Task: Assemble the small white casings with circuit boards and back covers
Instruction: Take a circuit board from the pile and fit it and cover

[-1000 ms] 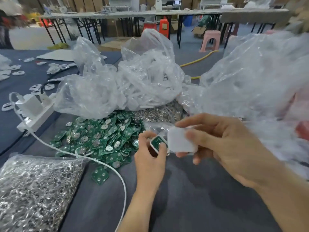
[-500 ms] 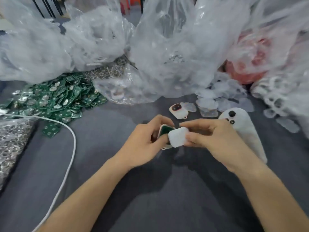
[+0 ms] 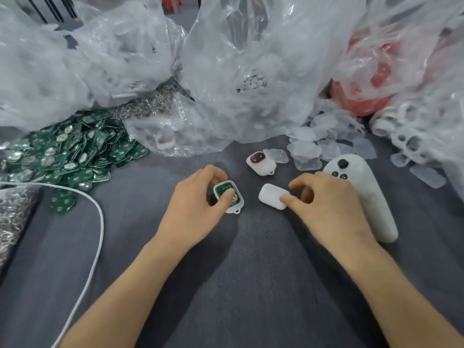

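Observation:
My left hand (image 3: 198,204) grips a small white casing (image 3: 234,205) that has a green circuit board (image 3: 223,190) seated inside it; my thumb presses on the board. My right hand (image 3: 331,207) pinches a white back cover (image 3: 271,195) between thumb and fingers, a short way right of the casing. The two parts are apart, both low over the grey table (image 3: 251,272). Another white casing with a red-ringed dark window (image 3: 259,163) lies just behind them.
A heap of green circuit boards (image 3: 75,151) lies at the left, with a white cable (image 3: 98,222) and a bag of metal rings (image 3: 12,217). Clear plastic bags (image 3: 251,71) crowd the back. Translucent covers (image 3: 311,149) and a white controller (image 3: 364,192) lie at the right.
My hands have moved apart: the back cover, held against the casing half a second ago, is now clear of it to the right. The view has dropped from the bags towards the table.

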Demonstrator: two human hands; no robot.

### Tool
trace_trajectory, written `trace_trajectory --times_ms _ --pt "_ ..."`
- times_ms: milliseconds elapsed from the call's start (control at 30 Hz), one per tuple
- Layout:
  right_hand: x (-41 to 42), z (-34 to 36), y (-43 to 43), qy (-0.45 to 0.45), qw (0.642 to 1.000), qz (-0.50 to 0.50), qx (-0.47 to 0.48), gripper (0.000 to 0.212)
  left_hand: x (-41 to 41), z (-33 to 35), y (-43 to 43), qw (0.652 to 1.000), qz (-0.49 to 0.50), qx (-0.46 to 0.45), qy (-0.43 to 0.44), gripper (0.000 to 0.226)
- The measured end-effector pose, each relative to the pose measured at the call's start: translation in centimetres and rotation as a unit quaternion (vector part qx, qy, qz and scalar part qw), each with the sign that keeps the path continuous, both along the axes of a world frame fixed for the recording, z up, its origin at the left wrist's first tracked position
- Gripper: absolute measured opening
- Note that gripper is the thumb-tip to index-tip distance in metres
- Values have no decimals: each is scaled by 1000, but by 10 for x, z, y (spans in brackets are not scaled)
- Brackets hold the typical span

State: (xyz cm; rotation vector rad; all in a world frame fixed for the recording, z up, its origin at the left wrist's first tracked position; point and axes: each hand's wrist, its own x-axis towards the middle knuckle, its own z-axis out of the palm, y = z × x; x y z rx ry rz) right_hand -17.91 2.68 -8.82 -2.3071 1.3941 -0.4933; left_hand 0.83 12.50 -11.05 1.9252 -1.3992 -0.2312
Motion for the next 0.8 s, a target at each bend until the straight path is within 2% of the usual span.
trace_trajectory --times_ms 133,200,300,367,433,567,733,800 --pt "5 -3 3 -1 997 73 18 56 4 1 0 1000 0 12 -17 8" --pt "6 -6 3 -8 993 118 13 56 3 2 0 1000 -2 5 -14 6" --pt "6 -4 4 -86 985 152 -13 55 0 3 1 1000 12 -20 -20 7" --pt "7 -3 6 -148 971 181 -42 56 -3 6 0 998 19 -56 22 11" --pt "8 -2 9 -190 954 215 -81 54 -7 10 0 991 21 -73 109 15" --pt "12 -2 12 -229 934 246 -122 46 -12 15 0 966 -4 -59 251 14" --pt "12 -5 13 -213 932 265 -129 49 -12 16 1 958 -27 -50 280 20" --pt "13 -5 13 -213 931 267 -130 48 -13 17 1 956 -37 -51 287 15"
